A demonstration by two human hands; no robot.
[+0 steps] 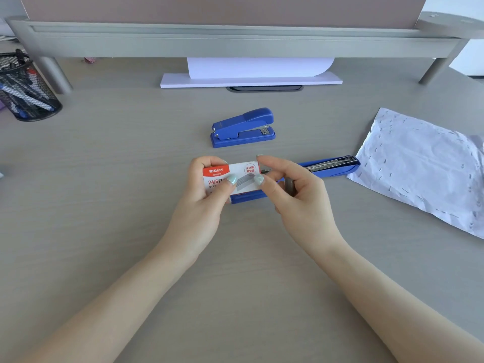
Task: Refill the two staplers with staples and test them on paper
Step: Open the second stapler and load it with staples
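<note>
Both hands hold a small red-and-white staple box [230,176] above the desk centre. My left hand [207,189] grips its left end with the thumb on the front. My right hand [290,187] pinches its right end, and a grey strip of staples [289,185] rests against that palm. Right behind the box lies a long blue stapler [332,166], swung open flat so its metal staple channel faces up; the box and my hands hide its left part. A second blue stapler [243,128] stands closed farther back. A crumpled white paper [424,171] full of staples lies at the right.
A grey monitor riser [235,40] spans the back, with white paper sheets [251,74] under it. A black mesh pen holder [25,87] stands at the back left.
</note>
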